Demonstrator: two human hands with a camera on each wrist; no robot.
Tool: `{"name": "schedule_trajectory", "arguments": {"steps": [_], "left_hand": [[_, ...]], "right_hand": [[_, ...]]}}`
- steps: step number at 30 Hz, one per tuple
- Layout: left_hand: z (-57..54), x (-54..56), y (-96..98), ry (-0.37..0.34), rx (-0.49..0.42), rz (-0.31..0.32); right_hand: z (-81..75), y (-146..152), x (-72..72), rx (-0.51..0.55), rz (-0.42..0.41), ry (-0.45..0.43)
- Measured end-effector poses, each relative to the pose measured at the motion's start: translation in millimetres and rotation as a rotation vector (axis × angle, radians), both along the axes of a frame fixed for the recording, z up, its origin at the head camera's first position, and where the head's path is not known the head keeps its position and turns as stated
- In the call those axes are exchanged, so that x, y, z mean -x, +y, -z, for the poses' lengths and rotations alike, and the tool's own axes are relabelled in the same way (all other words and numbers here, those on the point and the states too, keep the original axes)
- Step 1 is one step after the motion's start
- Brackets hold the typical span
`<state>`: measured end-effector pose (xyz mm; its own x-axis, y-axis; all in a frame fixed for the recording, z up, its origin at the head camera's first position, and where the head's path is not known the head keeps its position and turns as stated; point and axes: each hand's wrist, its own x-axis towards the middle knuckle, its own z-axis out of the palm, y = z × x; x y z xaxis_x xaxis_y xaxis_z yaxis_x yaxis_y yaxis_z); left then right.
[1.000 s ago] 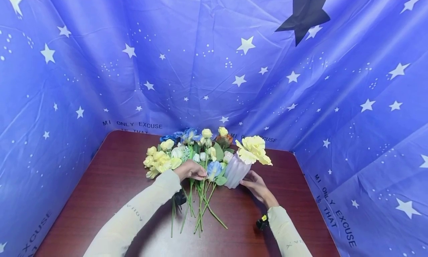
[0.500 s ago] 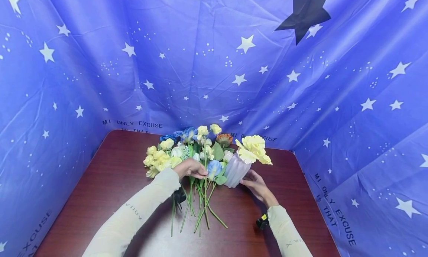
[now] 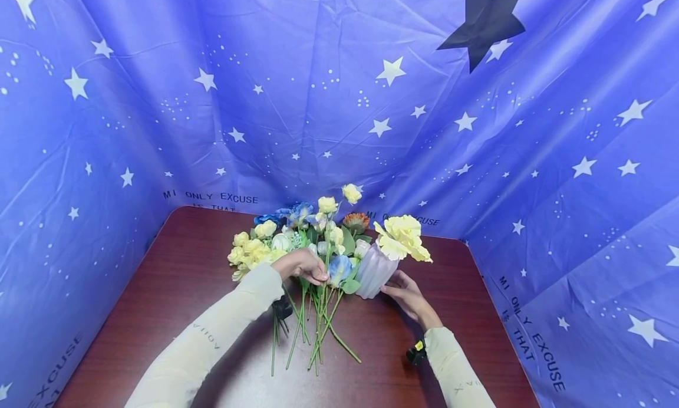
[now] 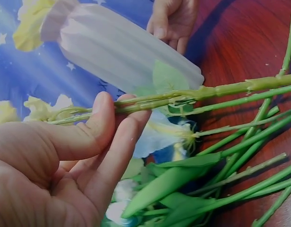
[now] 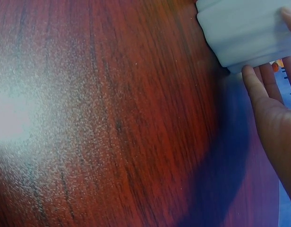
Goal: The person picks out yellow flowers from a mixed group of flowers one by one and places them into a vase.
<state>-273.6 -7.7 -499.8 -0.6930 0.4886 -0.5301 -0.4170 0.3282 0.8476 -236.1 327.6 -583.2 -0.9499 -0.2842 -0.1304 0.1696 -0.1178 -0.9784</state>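
My left hand [image 3: 302, 266] pinches the green stem [image 4: 226, 90] of a spray of small yellow roses [image 3: 327, 205] between thumb and fingers, holding it upright over the other flowers. A pale ribbed vase [image 3: 373, 276] stands just to the right, with one large yellow flower [image 3: 403, 237] at its mouth. My right hand [image 3: 407, 297] holds the vase low on its right side; in the right wrist view, the thumb [image 5: 252, 78] touches its lower edge. Part of the right fingers is hidden behind the vase.
Loose artificial flowers lie in a pile: yellow blooms [image 3: 254, 253], a light blue flower [image 3: 340, 269], dark blue flowers [image 3: 294, 213], an orange flower [image 3: 356, 221]. Their bare stems [image 3: 345, 343] point toward the front of the brown table [image 3: 159, 290]. A starry blue curtain [image 3: 297, 101] surrounds it.
The yellow rose spray, in my left hand, has risen out of the pile, and its heads have shifted about. My right hand and the vase have stayed in place.
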Motion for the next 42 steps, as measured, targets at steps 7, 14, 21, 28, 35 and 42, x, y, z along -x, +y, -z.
{"name": "schedule_trajectory", "arguments": {"steps": [7,14,21,28,35,42], "left_hand": [[-16.0,-0.6,0.1,0.079,0.016,0.060],[-39.7,1.3,-2.8,0.109,-0.019,0.074],[-66.1,3.9,-9.9,0.172,-0.043,0.124],[-87.0,6.8,-17.9,0.227,-0.072,0.124],[-103.2,7.9,-20.5,0.271,-0.138,0.081],[-119.4,11.4,-22.1,0.294,-0.168,0.068]], "right_hand": [[3.5,1.3,-1.0,-0.004,0.022,0.022],[0.4,0.4,-1.8,0.007,0.014,0.011],[-1.1,0.1,-2.0,0.003,0.001,0.016],[-0.4,0.2,-1.7,0.005,0.014,0.010],[4.0,2.2,0.3,-0.002,0.005,0.048],[3.7,1.8,-1.2,0.006,0.009,0.032]]}}
